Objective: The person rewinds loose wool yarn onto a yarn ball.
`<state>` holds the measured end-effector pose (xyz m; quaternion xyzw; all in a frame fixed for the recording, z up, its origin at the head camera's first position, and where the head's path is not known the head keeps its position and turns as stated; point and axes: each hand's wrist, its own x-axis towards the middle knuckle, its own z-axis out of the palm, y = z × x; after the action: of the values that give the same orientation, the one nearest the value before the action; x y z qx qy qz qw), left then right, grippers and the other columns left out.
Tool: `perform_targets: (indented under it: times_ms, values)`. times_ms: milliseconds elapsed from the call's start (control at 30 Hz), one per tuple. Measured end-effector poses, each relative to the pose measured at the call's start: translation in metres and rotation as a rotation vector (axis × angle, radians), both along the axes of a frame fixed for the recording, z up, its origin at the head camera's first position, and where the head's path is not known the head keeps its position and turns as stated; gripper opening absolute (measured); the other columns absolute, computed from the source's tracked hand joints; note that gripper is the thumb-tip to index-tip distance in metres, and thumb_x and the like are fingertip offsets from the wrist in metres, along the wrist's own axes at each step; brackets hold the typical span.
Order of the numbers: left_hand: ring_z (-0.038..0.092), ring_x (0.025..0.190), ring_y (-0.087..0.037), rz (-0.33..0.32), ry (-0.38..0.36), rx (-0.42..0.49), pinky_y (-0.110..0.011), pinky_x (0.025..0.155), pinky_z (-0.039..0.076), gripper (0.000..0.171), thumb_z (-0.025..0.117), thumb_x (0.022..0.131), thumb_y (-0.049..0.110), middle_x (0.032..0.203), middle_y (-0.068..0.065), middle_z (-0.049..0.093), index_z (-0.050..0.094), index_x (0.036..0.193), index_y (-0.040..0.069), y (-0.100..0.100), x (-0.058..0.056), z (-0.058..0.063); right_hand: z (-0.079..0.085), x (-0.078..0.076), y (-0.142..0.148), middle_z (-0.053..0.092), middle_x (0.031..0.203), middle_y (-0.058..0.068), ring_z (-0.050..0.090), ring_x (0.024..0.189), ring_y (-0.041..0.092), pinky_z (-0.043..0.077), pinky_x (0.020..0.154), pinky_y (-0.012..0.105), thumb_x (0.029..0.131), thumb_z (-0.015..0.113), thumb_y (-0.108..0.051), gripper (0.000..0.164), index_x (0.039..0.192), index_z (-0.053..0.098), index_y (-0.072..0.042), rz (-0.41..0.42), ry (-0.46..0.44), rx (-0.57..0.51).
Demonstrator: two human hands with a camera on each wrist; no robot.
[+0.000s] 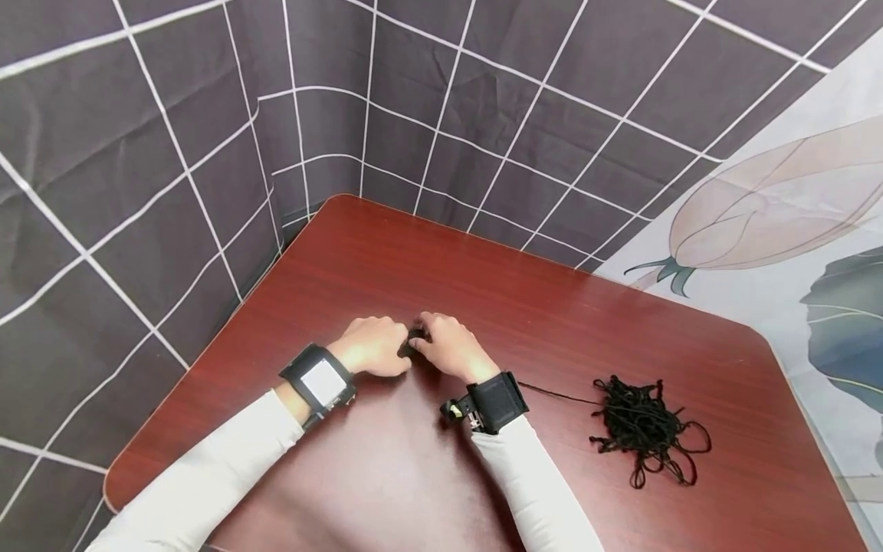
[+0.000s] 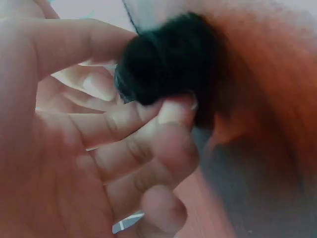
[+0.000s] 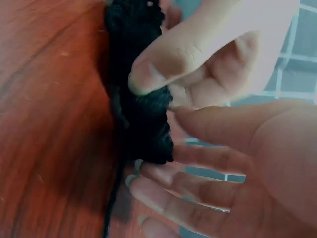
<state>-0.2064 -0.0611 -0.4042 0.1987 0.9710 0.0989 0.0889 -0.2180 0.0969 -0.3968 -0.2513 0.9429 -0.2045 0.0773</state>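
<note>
A compact wound bundle of black cord [image 1: 412, 343] is between the two hands, low over the middle of the table. My left hand [image 1: 372, 346] grips one end of it; in the right wrist view its thumb [image 3: 148, 79] presses on the bundle's side. Around the other end is my right hand [image 1: 451, 346], with thumb and fingers bent about the bundle's edge. Close up, the wound cord [image 3: 143, 129] looks thick and tightly layered. From its lower end a single strand [image 3: 113, 203] trails off. The left wrist view shows the bundle's dark rounded end [image 2: 158, 62] against the left fingers.
A loose, tangled pile of black cord [image 1: 638, 418] with loops sticking out lies at the right of the reddish-brown table [image 1: 428, 253]. One taut-looking strand [image 1: 559, 395] runs from it toward the right wrist. Dark grid-patterned cloth [image 1: 414, 100] hangs behind and left of the table.
</note>
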Motion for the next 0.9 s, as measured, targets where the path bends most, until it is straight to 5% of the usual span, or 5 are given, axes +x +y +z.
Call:
perform_targets:
  times_ms: [100, 233, 433, 700, 900]
  values:
    - [0.055, 0.062, -0.018, 0.022, 0.009, 0.127, -0.036, 0.050, 0.044, 0.021, 0.059, 0.074, 0.040, 0.068, 0.000, 0.059, 0.056, 0.072, 0.019, -0.003, -0.006, 0.009, 0.005, -0.004, 0.012, 0.068, 0.105, 0.009, 0.061, 0.089, 0.017, 0.052, 0.078, 0.040, 0.093, 0.053, -0.021, 0.034, 0.123, 0.057, -0.005, -0.059, -0.043, -0.157]
    - [0.053, 0.058, -0.014, 0.062, 0.062, 0.420, -0.031, 0.049, 0.041, 0.018, 0.061, 0.079, 0.033, 0.063, 0.003, 0.059, 0.055, 0.075, 0.017, -0.006, -0.013, 0.022, 0.012, -0.002, 0.027, 0.070, 0.092, 0.012, 0.064, 0.081, 0.019, 0.053, 0.077, 0.041, 0.097, 0.046, -0.017, 0.029, 0.118, 0.060, -0.003, -0.138, -0.099, -0.357]
    - [0.060, 0.065, -0.012, 0.120, 0.134, 0.728, -0.034, 0.058, 0.047, 0.017, 0.061, 0.085, 0.030, 0.076, -0.001, 0.070, 0.059, 0.088, 0.013, -0.003, -0.022, 0.034, 0.025, 0.016, 0.029, 0.061, 0.066, 0.011, 0.053, 0.057, 0.013, 0.047, 0.056, 0.030, 0.098, 0.042, -0.015, 0.024, 0.087, 0.062, -0.007, -0.117, 0.015, -0.402]
    - [0.057, 0.075, -0.017, 0.157, 0.254, 0.713, -0.039, 0.062, 0.045, 0.018, 0.060, 0.085, 0.034, 0.081, -0.002, 0.067, 0.061, 0.093, 0.018, 0.010, -0.031, 0.031, 0.042, 0.043, 0.036, 0.047, 0.060, -0.005, 0.044, 0.055, 0.008, 0.041, 0.052, 0.026, 0.095, 0.050, -0.020, 0.017, 0.088, 0.065, -0.016, -0.100, 0.257, -0.244]
    - [0.055, 0.073, -0.012, 0.033, 0.248, 0.696, -0.035, 0.063, 0.046, 0.015, 0.063, 0.085, 0.033, 0.083, 0.004, 0.066, 0.063, 0.094, 0.021, 0.021, -0.039, 0.032, 0.076, 0.051, 0.062, 0.046, 0.060, -0.004, 0.042, 0.053, 0.008, 0.038, 0.049, 0.026, 0.093, 0.055, -0.021, 0.013, 0.084, 0.062, -0.014, -0.075, 0.332, -0.338]
